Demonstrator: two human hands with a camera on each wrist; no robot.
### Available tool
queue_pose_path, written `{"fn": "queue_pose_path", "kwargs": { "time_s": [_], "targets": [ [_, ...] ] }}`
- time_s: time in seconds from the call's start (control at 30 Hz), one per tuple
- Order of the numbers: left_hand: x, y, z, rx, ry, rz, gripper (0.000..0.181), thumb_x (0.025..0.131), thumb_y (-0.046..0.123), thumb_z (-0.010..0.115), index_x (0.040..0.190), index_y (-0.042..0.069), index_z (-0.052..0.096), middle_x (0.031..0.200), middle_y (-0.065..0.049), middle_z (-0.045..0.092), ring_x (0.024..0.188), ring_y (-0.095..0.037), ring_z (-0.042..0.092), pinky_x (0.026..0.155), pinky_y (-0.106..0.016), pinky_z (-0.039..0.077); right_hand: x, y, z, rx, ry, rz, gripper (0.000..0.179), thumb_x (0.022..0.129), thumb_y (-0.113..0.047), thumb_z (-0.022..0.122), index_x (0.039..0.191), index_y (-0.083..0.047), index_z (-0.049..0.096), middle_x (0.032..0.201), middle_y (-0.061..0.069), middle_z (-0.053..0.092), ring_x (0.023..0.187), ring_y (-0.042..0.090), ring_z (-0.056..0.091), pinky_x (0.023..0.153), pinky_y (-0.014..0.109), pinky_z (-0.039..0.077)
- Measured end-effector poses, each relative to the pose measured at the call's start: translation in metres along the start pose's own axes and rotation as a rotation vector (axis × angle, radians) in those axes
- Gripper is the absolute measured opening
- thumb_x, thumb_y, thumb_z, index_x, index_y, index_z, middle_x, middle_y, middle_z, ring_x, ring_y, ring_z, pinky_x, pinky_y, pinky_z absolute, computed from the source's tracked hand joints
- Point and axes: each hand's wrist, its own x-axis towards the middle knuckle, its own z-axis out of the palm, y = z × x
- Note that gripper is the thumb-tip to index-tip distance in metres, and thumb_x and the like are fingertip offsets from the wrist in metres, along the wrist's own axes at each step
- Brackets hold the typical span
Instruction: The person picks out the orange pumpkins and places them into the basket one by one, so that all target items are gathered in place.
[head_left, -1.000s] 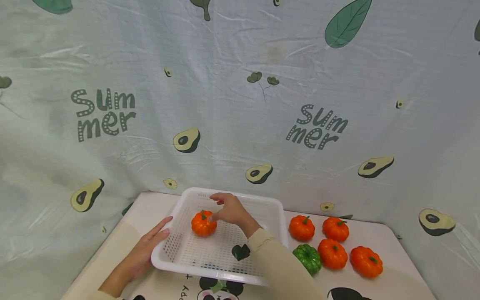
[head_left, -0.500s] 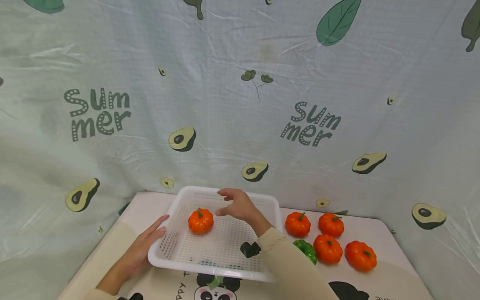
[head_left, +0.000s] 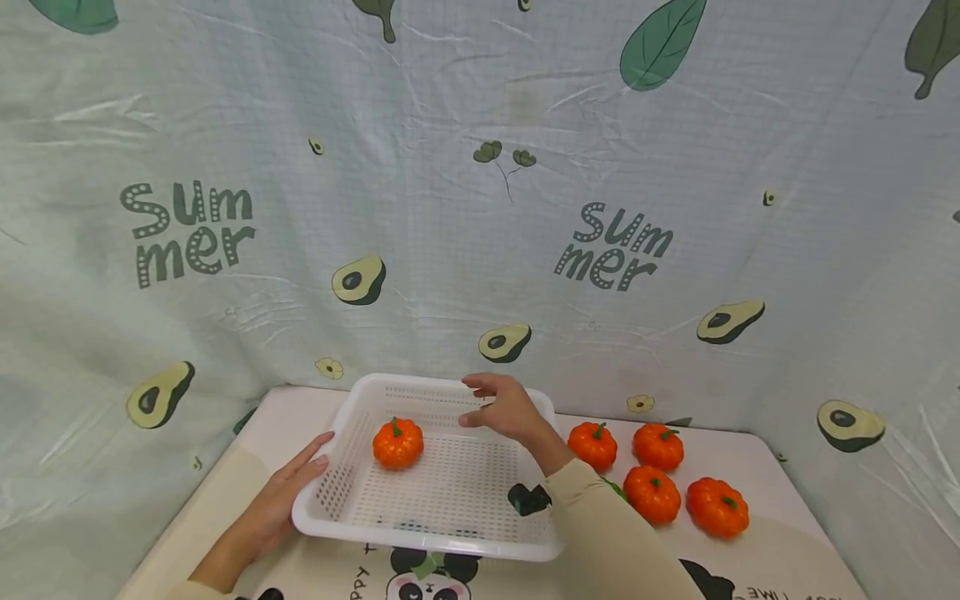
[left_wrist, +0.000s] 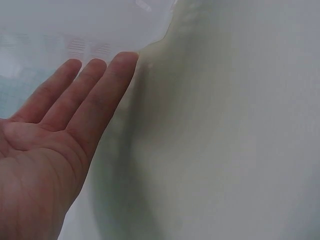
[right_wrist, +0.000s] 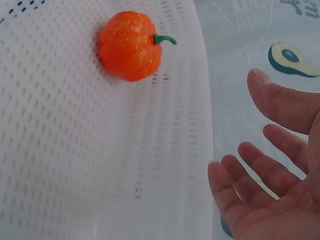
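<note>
A white perforated plastic basket (head_left: 450, 546) stands on the table with one small orange pumpkin (head_left: 398, 443) in its left part, green stem up. My left hand (head_left: 281, 498) rests against the basket's left side, its fingers straight along the outer wall; the left wrist view shows the fingertips (left_wrist: 122, 57) touching the plastic. Over the basket's back right part my right hand (head_left: 510, 408) hovers with nothing in it, thumb and fingers spread apart. In the right wrist view the orange pumpkin (right_wrist: 131, 46) lies well away from this hand (right_wrist: 275, 175).
Right of the basket several orange pumpkins (head_left: 653, 495) lie on the table (head_left: 780, 500). A green one (head_left: 617, 489) is mostly hidden behind the right sleeve (head_left: 607, 525). A hanging cloth (head_left: 420, 208) with avocado prints closes off the back.
My right hand has drawn away from the orange pumpkin in the basket, moving right. That pumpkin stays in the basket. My left hand keeps its place at the basket's side; the view has shifted slightly.
</note>
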Motion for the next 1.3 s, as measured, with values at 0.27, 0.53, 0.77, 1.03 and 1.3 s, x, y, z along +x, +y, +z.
{"fn": "queue_pose_path", "kwargs": {
  "time_s": [0.27, 0.53, 0.77, 1.03, 1.3],
  "targets": [
    [0.002, -0.001, 0.0, -0.004, -0.01, 0.01, 0.065, 0.111, 0.041, 0.044, 0.168, 0.024, 0.018, 0.176, -0.016, 0.013, 0.141, -0.03, 0.043, 0.098, -0.038, 0.053, -0.007, 0.014, -0.022, 0.053, 0.052, -0.005, 0.059, 0.083, -0.008, 0.086, 0.139, -0.007, 0.066, 0.143, 0.015, 0.066, 0.13, 0.04, 0.06, 0.101, 0.05, 0.056],
    [0.003, -0.001, 0.001, -0.011, -0.018, 0.019, 0.065, 0.111, 0.041, 0.043, 0.168, 0.023, 0.018, 0.175, -0.017, 0.015, 0.14, -0.028, 0.043, 0.097, -0.036, 0.052, -0.011, 0.027, -0.042, 0.1, 0.066, 0.011, 0.061, 0.083, -0.008, 0.085, 0.14, -0.008, 0.065, 0.147, 0.014, 0.063, 0.134, 0.037, 0.059, 0.104, 0.051, 0.054],
    [0.003, -0.001, 0.001, -0.003, -0.015, 0.013, 0.064, 0.111, 0.042, 0.043, 0.168, 0.024, 0.018, 0.175, -0.017, 0.015, 0.142, -0.031, 0.042, 0.097, -0.037, 0.053, -0.018, 0.036, -0.059, 0.099, 0.081, 0.017, 0.063, 0.084, -0.007, 0.084, 0.143, -0.006, 0.062, 0.149, 0.018, 0.06, 0.136, 0.039, 0.058, 0.104, 0.051, 0.054],
    [0.003, -0.002, 0.0, 0.022, -0.01, -0.002, 0.065, 0.111, 0.045, 0.043, 0.168, 0.026, 0.018, 0.175, -0.016, 0.014, 0.142, -0.031, 0.043, 0.098, -0.038, 0.053, -0.025, 0.045, -0.074, 0.116, 0.088, 0.057, 0.059, 0.089, -0.007, 0.079, 0.145, -0.005, 0.06, 0.152, 0.022, 0.057, 0.138, 0.044, 0.054, 0.109, 0.052, 0.051],
    [0.002, -0.001, 0.0, 0.015, -0.009, -0.012, 0.065, 0.111, 0.045, 0.043, 0.168, 0.028, 0.017, 0.176, -0.016, 0.014, 0.141, -0.031, 0.045, 0.098, -0.041, 0.055, -0.03, 0.059, -0.087, 0.113, 0.106, 0.094, 0.059, 0.091, -0.006, 0.076, 0.147, -0.003, 0.057, 0.152, 0.022, 0.056, 0.137, 0.042, 0.054, 0.107, 0.048, 0.053]
  ]
}}
